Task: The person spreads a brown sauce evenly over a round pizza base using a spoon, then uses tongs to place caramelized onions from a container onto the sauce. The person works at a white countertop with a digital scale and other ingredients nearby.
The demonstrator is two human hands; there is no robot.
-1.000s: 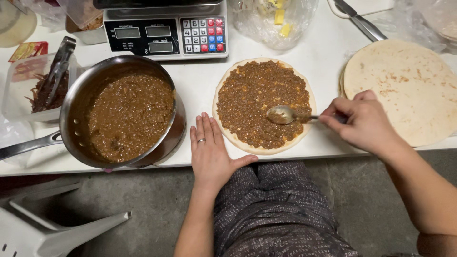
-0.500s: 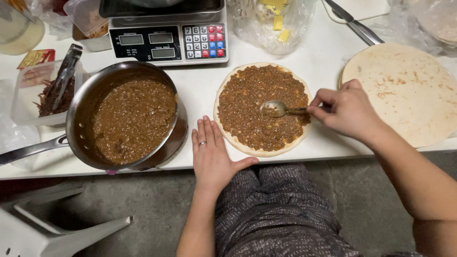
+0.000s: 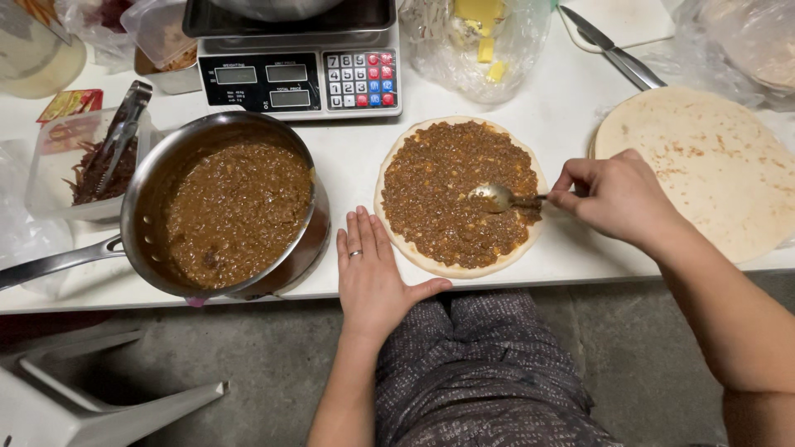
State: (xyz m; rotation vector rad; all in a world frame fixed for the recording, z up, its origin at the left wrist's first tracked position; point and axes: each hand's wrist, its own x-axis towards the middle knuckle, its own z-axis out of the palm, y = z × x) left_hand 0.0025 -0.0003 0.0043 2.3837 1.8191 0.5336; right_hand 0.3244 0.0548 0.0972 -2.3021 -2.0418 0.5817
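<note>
White worktop (image 3: 571, 132), seen from above, with grey floor below its near edge.

Item 1. Right hand (image 3: 617, 199): fingers closed together on the handle of a metal spoon (image 3: 497, 197); the grip is pinched near the handle's end, seemingly so that the bowl can be laid flat on the filling.

Item 2. Spoon: bowl resting on the brown minced filling, right of the centre of the covered flatbread (image 3: 460, 194). That flatbread is laid flat near the near edge, directly before the person, within easy reach; filling is spread almost to its rim, a pale margin being left bare.

Item 3. Left hand (image 3: 373, 273): fingers extended and together, palm pressed flat on the near edge, nothing held; it lies just beside the flatbread's left rim, apparently as a brace. A ring is worn.

Item 4. Steel pan (image 3: 228, 211), filled with the same brown mixture, set left of the left hand, its long handle pointed at the left edge, near enough for refilling the spoon.

Item 5. Plain flatbread (image 3: 704, 165), toward the right edge, behind the right wrist, uncovered.

Item 6. Weighing scale (image 3: 298, 74) with keypad, at the far edge.

Item 7. Clear tub (image 3: 50, 165) with dark shreds and tongs (image 3: 120, 132), far left.

Item 8. Knife (image 3: 613, 50), far right corner; clear bag (image 3: 472, 41) with yellow pieces beside the scale.
</note>
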